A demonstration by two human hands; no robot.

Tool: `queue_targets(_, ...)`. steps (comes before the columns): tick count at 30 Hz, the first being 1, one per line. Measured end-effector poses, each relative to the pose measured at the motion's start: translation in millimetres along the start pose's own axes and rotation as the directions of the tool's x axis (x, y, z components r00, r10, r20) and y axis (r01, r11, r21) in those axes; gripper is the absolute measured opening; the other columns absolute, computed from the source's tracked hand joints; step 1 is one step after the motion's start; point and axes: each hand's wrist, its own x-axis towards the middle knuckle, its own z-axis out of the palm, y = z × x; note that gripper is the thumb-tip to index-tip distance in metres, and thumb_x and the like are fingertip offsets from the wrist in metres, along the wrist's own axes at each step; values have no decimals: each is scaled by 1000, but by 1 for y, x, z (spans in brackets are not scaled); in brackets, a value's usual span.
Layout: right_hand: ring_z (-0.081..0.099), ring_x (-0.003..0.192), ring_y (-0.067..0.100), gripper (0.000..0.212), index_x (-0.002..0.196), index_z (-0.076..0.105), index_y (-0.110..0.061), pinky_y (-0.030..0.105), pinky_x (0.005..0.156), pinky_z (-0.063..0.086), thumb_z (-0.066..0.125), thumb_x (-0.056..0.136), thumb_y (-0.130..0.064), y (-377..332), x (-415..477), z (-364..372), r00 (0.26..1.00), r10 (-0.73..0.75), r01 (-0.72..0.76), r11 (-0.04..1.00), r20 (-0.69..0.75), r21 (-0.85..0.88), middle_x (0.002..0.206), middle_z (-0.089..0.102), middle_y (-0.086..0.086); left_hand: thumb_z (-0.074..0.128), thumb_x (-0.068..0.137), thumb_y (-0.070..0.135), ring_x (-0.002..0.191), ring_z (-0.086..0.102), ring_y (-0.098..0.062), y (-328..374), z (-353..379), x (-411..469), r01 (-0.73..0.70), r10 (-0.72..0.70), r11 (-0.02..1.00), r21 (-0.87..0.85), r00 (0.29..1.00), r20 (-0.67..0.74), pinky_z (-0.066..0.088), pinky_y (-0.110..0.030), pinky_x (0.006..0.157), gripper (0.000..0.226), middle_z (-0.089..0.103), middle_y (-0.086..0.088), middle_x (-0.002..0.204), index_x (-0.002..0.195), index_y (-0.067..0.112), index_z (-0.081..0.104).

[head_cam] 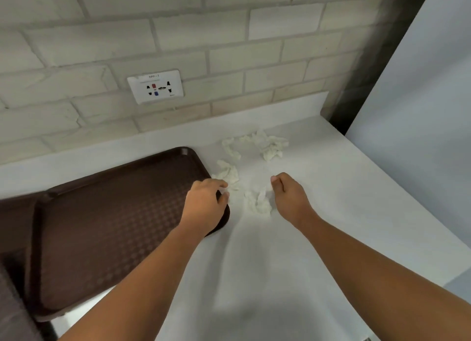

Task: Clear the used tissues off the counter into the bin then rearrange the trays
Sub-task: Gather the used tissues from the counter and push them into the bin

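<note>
Several crumpled white tissues lie on the white counter (331, 213): one wad (257, 203) between my hands, one (228, 172) by the tray's corner, and a larger cluster (270, 145) farther back near the wall. My left hand (206, 203) hovers over the right corner of a dark brown tray (114, 213), fingers curled loosely and reaching toward the nearest tissue, holding nothing. My right hand (288, 195) sits just right of the near wad with its fingers curled inward; nothing shows in its grasp.
A second brown tray (15, 221) lies under the first at the far left. A brick wall with a power outlet (155, 87) backs the counter. A pale panel (420, 111) stands at the right end. The counter's edge runs along the lower right.
</note>
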Motion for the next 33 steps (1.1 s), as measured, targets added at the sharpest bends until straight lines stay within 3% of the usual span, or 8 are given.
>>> queue_targets(3,49,64,15,35,87,43,-13,28,61,41,48,98,-47,7,-4,-17,998,54,-54,998,-9,15,70,50,1,57,97,33,118,50,-22,13,10,7,-60,55,997,51,994,97,42,-37,100,31,63,2,125,126,22,63)
queue_targets(6,61,71,20,23,87,43,-13,31,62,46,50,99,-31,19,-8,-30,997,72,-72,997,-26,1,81,62,4,57,98,33,119,48,-20,27,24,9,-127,119,991,34,977,179,41,-32,101,32,60,2,127,128,22,61)
queue_targets(10,69,67,32,21,81,37,-15,30,54,52,40,101,-10,26,-17,-46,986,161,-146,960,-47,238,88,70,15,61,94,39,126,43,-23,39,53,11,-220,201,974,46,947,251,35,-30,107,41,54,2,137,131,22,58)
queue_targets(14,58,46,35,14,94,40,-17,44,47,56,42,103,-28,37,-28,-62,971,230,-216,958,-58,187,72,60,9,52,97,46,130,36,-24,47,81,9,-252,183,950,187,929,321,34,-34,110,45,42,0,146,138,28,51)
queue_targets(18,45,58,17,32,88,43,-14,29,53,37,40,101,-43,49,-46,-77,975,138,-147,988,-173,-37,66,47,2,53,97,9,105,49,-20,47,95,-3,-307,270,939,153,936,226,49,-32,88,25,56,0,119,116,20,66)
queue_targets(21,40,63,17,41,71,35,-16,32,62,33,38,102,-41,60,-61,-89,970,192,-185,981,-146,60,65,38,-1,51,92,-4,97,56,-18,46,101,-10,-268,244,960,81,944,223,48,-27,81,33,59,0,107,110,18,67)
queue_targets(28,53,60,14,16,90,65,-14,23,58,41,49,94,-15,77,-109,-139,968,231,-227,973,-100,48,74,61,-4,45,97,20,79,57,-18,120,88,-38,-51,83,991,-125,961,265,39,-28,69,22,63,4,83,84,15,62)
queue_targets(33,59,70,17,22,92,63,-17,21,62,44,45,92,-5,99,-149,-185,963,254,-249,967,-86,58,79,68,0,47,98,48,51,39,-17,193,100,-74,-93,127,987,-128,948,292,30,-30,52,57,38,2,50,55,14,33)
